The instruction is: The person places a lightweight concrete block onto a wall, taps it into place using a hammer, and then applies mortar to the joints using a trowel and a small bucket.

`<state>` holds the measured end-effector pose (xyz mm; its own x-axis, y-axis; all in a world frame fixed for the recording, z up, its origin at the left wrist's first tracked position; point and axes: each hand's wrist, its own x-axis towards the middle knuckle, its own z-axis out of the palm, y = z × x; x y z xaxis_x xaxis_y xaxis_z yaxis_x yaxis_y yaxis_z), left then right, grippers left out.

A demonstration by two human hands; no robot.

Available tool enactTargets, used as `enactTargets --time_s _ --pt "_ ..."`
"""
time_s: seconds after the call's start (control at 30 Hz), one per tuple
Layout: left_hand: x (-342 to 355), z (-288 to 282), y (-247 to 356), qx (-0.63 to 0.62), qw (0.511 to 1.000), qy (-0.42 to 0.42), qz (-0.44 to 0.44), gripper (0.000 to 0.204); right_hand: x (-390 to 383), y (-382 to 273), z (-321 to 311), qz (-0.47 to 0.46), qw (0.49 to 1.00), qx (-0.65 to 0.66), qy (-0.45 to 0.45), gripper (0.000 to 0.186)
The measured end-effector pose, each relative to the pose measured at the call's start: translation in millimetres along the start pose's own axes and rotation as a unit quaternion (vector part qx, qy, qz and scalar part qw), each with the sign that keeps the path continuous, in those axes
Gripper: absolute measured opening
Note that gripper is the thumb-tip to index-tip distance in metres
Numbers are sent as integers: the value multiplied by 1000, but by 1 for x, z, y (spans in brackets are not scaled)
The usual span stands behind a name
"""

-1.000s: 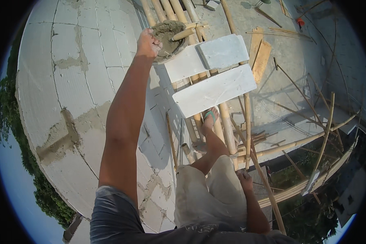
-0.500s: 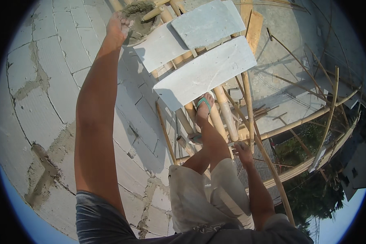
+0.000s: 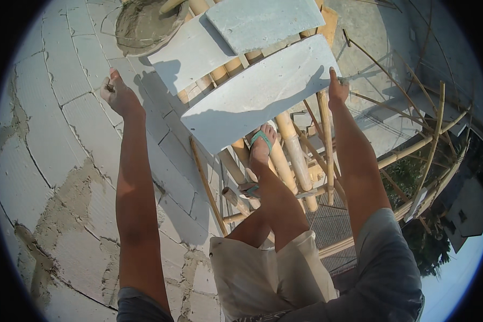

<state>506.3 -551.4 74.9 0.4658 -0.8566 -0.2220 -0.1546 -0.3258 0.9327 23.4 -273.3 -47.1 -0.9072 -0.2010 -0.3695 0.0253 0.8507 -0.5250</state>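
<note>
A long pale lightweight block [image 3: 263, 94] lies across bamboo poles in front of me. By its right end is my right hand [image 3: 338, 88], thumb up and fingers bent; I cannot tell whether it touches the block. To the block's left, over the wall, hangs my left hand [image 3: 121, 96], fingers loosely curled, thumb apart, nothing visible in it. Beyond lie a thin pale slab [image 3: 193, 56] and a bluish-grey block [image 3: 268, 24] overlapping it. A round basin [image 3: 124, 48] of wet grey mortar [image 3: 145, 24] stands at the far left, a light-coloured stick end in it.
A pale block wall [image 3: 80, 118] with mortared joints fills the left side. Bamboo poles [image 3: 292, 145] form the platform under my sandalled foot [image 3: 263, 142], with gaps between them. Curved bamboo scaffolding [image 3: 440, 129] edges a drop on the right, with trees [image 3: 408, 252] below.
My left hand has left the mortar basin and come nearer me. My right hand has risen from beside the bamboo poles to the long block's right end. The view has shifted slightly.
</note>
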Motion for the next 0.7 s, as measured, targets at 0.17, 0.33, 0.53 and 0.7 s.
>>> enactTargets --time_s 0.17,0.33,0.53,0.7 --pt "-123 -97 -130 101 977 70 -175 82 72 -56 13 -103 986 -105 -74 96" --pt "-200 -73 -211 -83 926 -226 -291 77 147 -43 17 -157 958 -89 -222 96" --pt "-170 -71 -203 -112 908 -163 -370 66 65 -78 -1 -30 944 -57 -324 98" --pt "-221 -113 -147 -177 894 -123 -393 61 38 -83 -70 -52 939 -15 -338 85"
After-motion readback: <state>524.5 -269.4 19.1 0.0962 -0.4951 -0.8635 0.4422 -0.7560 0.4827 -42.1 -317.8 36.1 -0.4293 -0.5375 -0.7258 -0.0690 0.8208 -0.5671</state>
